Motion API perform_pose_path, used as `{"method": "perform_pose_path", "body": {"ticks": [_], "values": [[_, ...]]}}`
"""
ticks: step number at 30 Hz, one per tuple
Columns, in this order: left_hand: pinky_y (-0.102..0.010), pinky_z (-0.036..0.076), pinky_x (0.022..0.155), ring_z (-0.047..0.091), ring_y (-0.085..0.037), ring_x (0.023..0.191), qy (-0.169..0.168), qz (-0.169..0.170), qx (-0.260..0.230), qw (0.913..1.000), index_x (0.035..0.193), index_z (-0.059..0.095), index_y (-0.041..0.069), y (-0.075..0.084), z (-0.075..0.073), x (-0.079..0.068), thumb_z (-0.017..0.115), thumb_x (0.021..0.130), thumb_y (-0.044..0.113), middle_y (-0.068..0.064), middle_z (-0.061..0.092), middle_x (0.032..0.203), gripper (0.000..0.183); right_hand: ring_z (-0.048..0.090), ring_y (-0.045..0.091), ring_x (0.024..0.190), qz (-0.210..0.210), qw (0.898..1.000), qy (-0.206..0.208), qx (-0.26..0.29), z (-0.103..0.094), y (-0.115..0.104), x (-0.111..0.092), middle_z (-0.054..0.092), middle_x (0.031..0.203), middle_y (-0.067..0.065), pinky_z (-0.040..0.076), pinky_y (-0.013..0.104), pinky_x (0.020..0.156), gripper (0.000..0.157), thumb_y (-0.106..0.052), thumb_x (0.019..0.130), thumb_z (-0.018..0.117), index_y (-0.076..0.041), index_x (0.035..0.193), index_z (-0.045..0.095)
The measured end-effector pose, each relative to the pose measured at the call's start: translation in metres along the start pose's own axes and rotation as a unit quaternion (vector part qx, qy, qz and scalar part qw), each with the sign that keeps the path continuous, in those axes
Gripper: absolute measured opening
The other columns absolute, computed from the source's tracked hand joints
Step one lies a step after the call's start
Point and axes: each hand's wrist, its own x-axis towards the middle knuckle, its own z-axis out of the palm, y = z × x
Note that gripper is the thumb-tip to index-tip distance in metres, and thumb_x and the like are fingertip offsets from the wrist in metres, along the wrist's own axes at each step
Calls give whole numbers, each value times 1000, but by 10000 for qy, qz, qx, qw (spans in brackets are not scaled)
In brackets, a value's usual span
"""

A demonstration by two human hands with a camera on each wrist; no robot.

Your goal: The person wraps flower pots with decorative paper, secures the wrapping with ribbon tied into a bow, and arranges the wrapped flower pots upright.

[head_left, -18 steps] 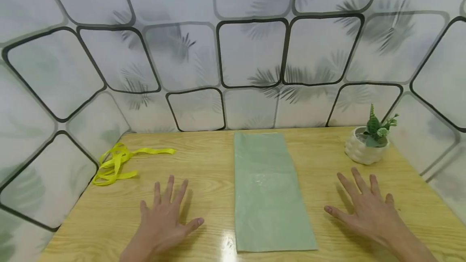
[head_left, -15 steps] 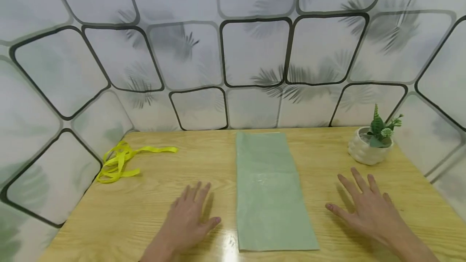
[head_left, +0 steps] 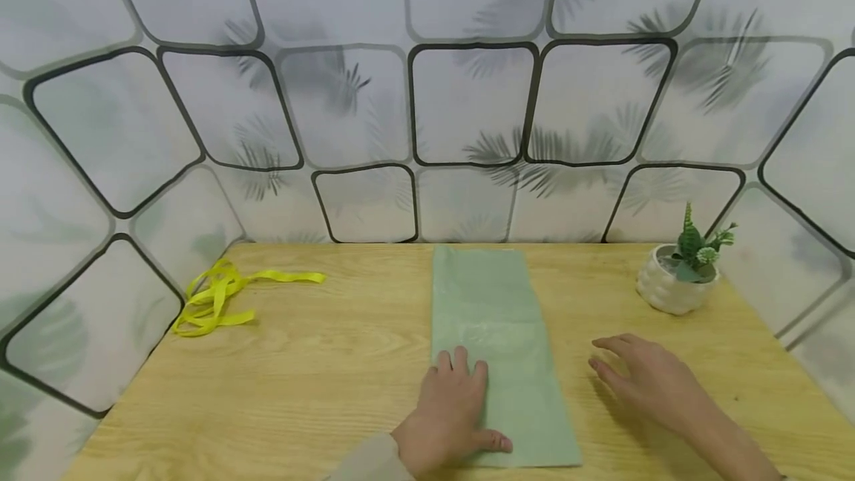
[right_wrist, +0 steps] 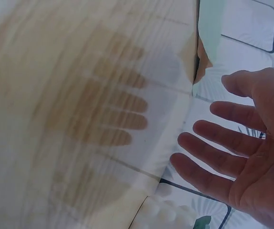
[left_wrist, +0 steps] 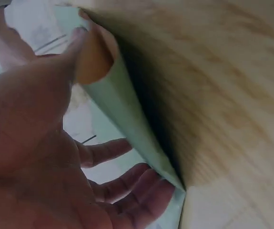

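Note:
A pale green, flat paper bag [head_left: 510,370] lies lengthwise on the table. In the left wrist view its near end gapes a little, and a brown inside [left_wrist: 96,57] shows. My left hand [head_left: 446,414] rests on the lower left part of the bag with the fingers spread and the thumb out to the right; in the left wrist view the fingertips touch the green surface. My right hand [head_left: 651,384] hovers over the table to the right of the bag, apart from it. The right wrist view shows its fingers [right_wrist: 218,138] loosely bent, holding nothing.
A yellow ribbon [head_left: 214,299] lies loosely tangled at the table's left edge. Toward the back right stands a white pot [head_left: 675,280] with a small green plant [head_left: 695,247]. A patterned wall covering [head_left: 474,110] borders the wooden table [head_left: 320,370].
My left hand has moved right from the bare wood onto the bag. The right hand has turned slightly, and its spread fingers have drawn together. Ribbon and pot stay put.

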Motion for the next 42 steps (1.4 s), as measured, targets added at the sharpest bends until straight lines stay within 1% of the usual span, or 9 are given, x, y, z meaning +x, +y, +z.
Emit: {"method": "perform_pose_path", "body": {"ticks": [5,8,12,15,19,26,32,37,42], "values": [[-23,37,50,44,-11,67,675,265,141,9973,102,58,14,-9,2,5,58,100,53,1,51,86,39,73,30,89,55,9999,-16,117,0,-4,1,76,111,12,58,49,69,31,-32,95,73,-10,117,75],[-21,38,45,51,-8,58,983,544,-388,9929,117,57,11,-23,-1,9,53,108,26,-1,65,88,19,73,26,89,-103,9994,23,322,0,-8,1,77,110,7,59,44,69,27,-29,95,73,-12,115,76],[-16,38,43,46,-5,51,1148,940,-943,9844,160,24,10,-38,-6,14,52,105,7,-13,71,105,62,73,17,86,-958,9933,198,608,4,-16,2,77,105,-2,58,31,67,19,-21,93,76,-14,111,77],[-11,34,43,36,-2,50,1264,1204,-918,9804,166,6,18,-43,-9,16,55,101,1,-16,62,105,83,73,17,85,-1949,9778,497,593,11,-23,7,76,102,-1,58,27,66,18,-12,88,79,-14,107,78],[-9,28,40,29,-1,49,1321,1434,-810,9775,166,13,30,-43,-10,18,53,102,1,-14,56,104,81,72,18,84,-2632,9602,701,619,16,-30,11,75,105,8,58,25,65,22,3,85,75,-11,102,79],[-15,33,41,37,-4,51,953,1144,-1025,9835,155,41,37,-42,-10,17,46,105,15,-10,56,109,55,74,34,100,-2880,9499,-283,1181,19,-32,17,76,112,15,58,24,69,29,12,87,64,-7,104,79],[-26,40,52,50,-12,68,604,694,-1724,9807,145,53,41,-40,-11,20,43,98,70,-6,52,114,56,73,18,93,-2708,9524,-826,1132,31,-37,11,73,109,6,61,29,74,8,-18,94,74,-15,89,79],[-32,48,70,52,-20,98,1529,405,-1423,9771,122,72,25,-36,-10,27,58,95,67,-5,52,119,52,69,28,108,-2472,9633,-896,547,34,-52,5,67,124,10,61,37,81,27,-38,93,76,-17,75,73],[-20,48,66,55,-12,81,2602,54,-1771,9492,106,77,13,-39,-14,26,74,95,27,0,60,99,19,66,39,120,-2407,9631,-1125,432,35,-61,6,66,135,19,61,42,86,38,-44,99,66,-17,74,72]]}}
